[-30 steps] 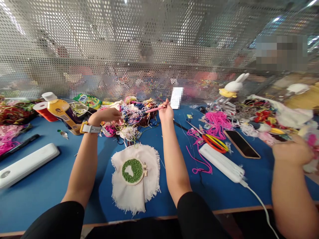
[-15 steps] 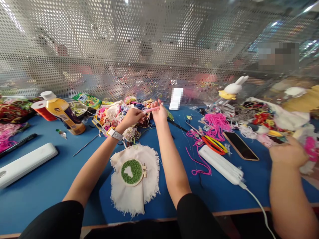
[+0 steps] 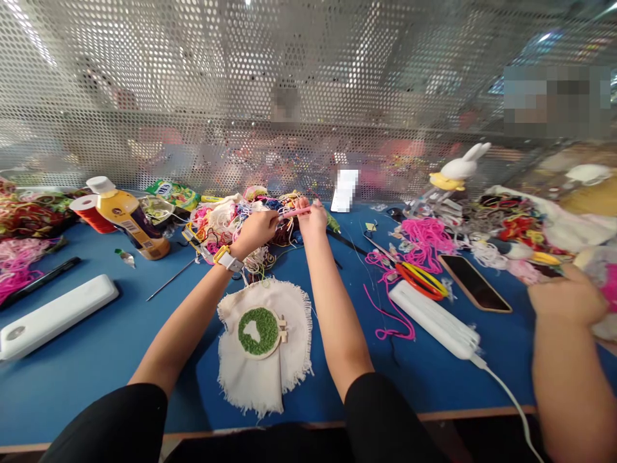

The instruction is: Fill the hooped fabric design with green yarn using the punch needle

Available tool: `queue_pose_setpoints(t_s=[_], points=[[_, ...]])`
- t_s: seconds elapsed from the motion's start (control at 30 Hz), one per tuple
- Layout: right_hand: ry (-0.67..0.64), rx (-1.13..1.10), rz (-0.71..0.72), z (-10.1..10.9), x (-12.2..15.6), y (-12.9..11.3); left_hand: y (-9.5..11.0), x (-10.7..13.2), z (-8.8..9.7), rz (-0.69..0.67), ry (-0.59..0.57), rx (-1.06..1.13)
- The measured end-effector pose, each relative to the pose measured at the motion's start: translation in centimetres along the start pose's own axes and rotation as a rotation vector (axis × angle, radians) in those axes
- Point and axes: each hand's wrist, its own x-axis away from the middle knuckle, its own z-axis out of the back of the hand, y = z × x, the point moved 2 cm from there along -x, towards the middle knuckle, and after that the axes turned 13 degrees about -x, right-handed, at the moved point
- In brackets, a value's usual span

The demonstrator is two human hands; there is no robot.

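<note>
Over a heap of mixed yarn [image 3: 226,222], my left hand [image 3: 260,229] is closed on one end of a slim pink pen-like stick [image 3: 295,211]. My right hand [image 3: 313,218] has its fingers bent around the other end, so the stick lies level between both hands. Its exact kind is too small to tell. Below my forearms a cream cloth with frayed edges [image 3: 296,360] lies flat on the table. A small round embroidery hoop [image 3: 276,344] on it frames green looped stitching [image 3: 263,319] around a pale bare patch.
On the left are a juice bottle [image 3: 130,218], a red thread spool [image 3: 91,213] and a white oblong device [image 3: 58,315]. To the right lie scissors [image 3: 419,280], pink yarn [image 3: 427,235], a corded white power strip [image 3: 434,318] and a phone [image 3: 475,283]. Another person's hand [image 3: 566,296] is beyond.
The fingers of my right hand have folded down further around the pink stick. My left hand keeps its hold. The whole view has shifted slightly.
</note>
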Motion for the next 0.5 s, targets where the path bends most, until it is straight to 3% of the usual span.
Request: queue_pose_setpoints(t_s=[0.27,0.5], points=[[-0.035,0.025,0.046,0.2,-0.4,0.0,0.4,0.2,-0.3,-0.007,-0.001,-0.035],[-0.151,0.111,0.086,0.2,-0.2,0.2,-0.5,-0.1,-1.2,-0.048,-0.112,0.008]])
